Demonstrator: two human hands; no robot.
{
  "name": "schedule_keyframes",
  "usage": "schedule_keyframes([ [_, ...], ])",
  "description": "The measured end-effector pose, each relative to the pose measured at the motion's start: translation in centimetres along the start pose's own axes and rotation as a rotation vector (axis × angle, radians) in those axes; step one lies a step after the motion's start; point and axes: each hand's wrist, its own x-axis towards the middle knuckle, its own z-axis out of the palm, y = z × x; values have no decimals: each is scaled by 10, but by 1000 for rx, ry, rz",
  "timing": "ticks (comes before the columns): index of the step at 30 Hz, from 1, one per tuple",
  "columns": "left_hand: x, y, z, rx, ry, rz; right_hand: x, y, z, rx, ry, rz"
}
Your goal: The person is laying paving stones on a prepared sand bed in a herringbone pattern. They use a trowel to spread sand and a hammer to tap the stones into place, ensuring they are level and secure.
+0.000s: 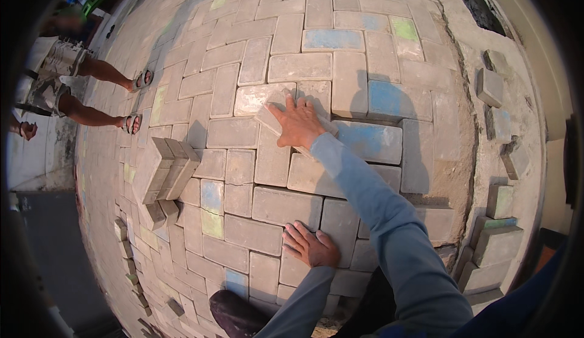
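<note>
My right hand (298, 120) reaches forward with spread fingers across a loose grey paving block (265, 118). The thumb lies toward its near side and the fingers toward its far side. This block sits turned at an angle against the laid rows, and much of it is hidden under the hand. Closer to me, my left hand (311, 245) rests flat on the laid paving blocks (287, 206), fingers stretched out, holding nothing. Just right of the loose block lies a blue-stained paver (368, 142).
A stack of pavers (170, 171) stands to the left. Several loose blocks (497, 244) line the wall on the right, beside a broken sandy edge (447, 174). Another person's sandalled feet (132, 123) are at the far left. My knee (234, 313) is low in front.
</note>
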Motion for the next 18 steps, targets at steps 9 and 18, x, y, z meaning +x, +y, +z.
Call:
schedule_keyframes([
  [9,-2,4,10,-11,-22,-5,-48,-2,23,-21,27,-53],
  [18,-4,7,18,152,92,-30,-207,78,-69,73,-50,-105],
])
